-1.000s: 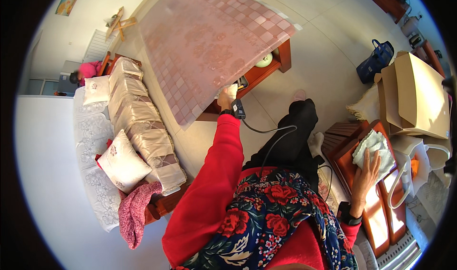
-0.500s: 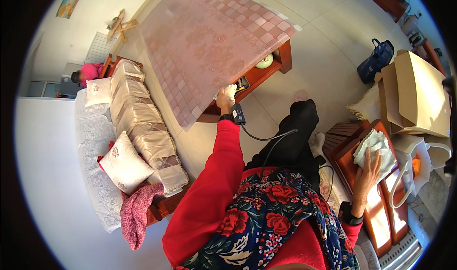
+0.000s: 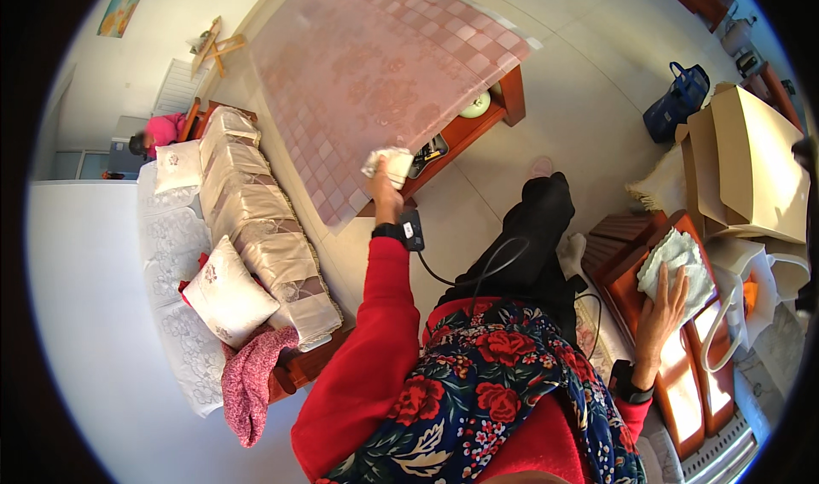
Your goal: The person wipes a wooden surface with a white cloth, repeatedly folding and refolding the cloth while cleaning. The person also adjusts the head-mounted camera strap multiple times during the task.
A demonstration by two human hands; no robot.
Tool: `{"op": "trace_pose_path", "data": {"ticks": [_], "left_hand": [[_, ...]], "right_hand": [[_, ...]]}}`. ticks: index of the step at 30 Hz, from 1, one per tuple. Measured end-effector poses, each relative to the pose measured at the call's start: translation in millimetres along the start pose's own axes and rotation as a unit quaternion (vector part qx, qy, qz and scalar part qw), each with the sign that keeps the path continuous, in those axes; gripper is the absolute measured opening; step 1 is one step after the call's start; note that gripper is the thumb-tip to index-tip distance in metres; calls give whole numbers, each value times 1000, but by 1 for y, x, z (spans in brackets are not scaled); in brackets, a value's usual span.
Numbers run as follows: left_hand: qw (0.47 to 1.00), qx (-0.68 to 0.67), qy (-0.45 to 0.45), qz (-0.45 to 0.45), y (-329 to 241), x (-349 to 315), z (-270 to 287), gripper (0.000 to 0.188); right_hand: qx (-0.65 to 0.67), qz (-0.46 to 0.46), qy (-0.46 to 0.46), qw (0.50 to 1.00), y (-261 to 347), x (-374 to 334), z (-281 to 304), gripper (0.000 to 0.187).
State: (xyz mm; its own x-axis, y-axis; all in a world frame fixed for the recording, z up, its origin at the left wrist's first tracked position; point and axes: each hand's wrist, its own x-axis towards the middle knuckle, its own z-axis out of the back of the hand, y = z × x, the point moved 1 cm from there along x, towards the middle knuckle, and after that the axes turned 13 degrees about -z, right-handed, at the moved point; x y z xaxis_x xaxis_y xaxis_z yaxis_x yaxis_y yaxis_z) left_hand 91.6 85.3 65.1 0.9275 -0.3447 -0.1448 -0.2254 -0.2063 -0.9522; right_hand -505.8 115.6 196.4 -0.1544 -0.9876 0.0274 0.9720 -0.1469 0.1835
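The left hand [image 3: 386, 197] has shifted leftward with the pale bundle [image 3: 394, 167].

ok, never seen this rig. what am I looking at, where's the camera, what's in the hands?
No robot here: these are a person's bare hands. Every picture comes from the left of two head-worn fisheye cameras looking down, so straight edges bend. The left hand holds a crumpled off-white bundle, material unclear, by the edge of a pink checked table cover. The right hand lies, fingers spread, on a pale grey-green cloth, which rests on a glossy reddish-brown wooden surface.
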Motion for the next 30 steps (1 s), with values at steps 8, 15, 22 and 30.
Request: {"op": "trace_pose_path", "data": {"ticks": [8, 15, 22, 30], "left_hand": [[819, 490, 34, -296, -38, 65, -27, 27], [727, 532, 225, -370, 53, 58, -22, 39], [802, 343, 398, -284, 50, -11, -63, 35], [831, 153, 535, 15, 35, -133, -199, 42]], "right_hand": [[-4, 0, 2, 1000, 1, -1, 4, 74], [-20, -3, -14, 1000, 4, 1, 0, 72], [63, -24, -38, 997, 3, 1, -7, 71], [71, -5, -51, 996, 7, -16, -1, 57]]}}
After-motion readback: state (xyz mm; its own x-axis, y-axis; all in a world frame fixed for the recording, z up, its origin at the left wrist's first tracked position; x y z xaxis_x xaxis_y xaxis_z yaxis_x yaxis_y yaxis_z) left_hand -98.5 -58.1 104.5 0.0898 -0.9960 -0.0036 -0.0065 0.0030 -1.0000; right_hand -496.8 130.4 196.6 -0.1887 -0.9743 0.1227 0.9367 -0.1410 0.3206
